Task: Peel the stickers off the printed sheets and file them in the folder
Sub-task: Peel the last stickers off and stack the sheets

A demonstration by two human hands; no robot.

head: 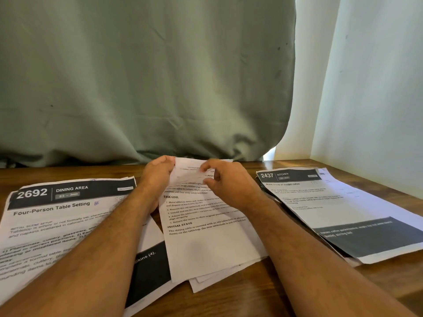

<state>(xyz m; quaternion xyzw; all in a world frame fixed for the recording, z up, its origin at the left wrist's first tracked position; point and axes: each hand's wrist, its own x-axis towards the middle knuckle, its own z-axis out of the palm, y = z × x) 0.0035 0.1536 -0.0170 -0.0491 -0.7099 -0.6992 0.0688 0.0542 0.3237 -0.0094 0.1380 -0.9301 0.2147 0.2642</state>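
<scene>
Three lots of printed paper lie on the wooden worktop (pixel 263 289). At the centre is a small stack of at least three overlapping sheets, and its top sheet (pixel 206 236), headed "TASK GOAL" and "INITIAL STATE", has its far end lifted and curled off the pile. Both hands work that raised end at 12 o'clock. The left hand (pixel 158 172) has its grip closed round the curled left edge, fingers wrapped over the paper. The right hand (pixel 229 181) pinches the same sheet near its top with thumb and forefinger, the other fingers loosely bent; whether a sticker sits between the fingertips cannot be told. At 9 o'clock lies a sheet marked "2692 DINING AREA" (pixel 52 216), partly under the left forearm. At 3 o'clock rests a pile topped by a sheet marked "2437 KITCHEN" (pixel 332 202). A grey-green curtain (pixel 142 76) hangs behind the worktop.
</scene>
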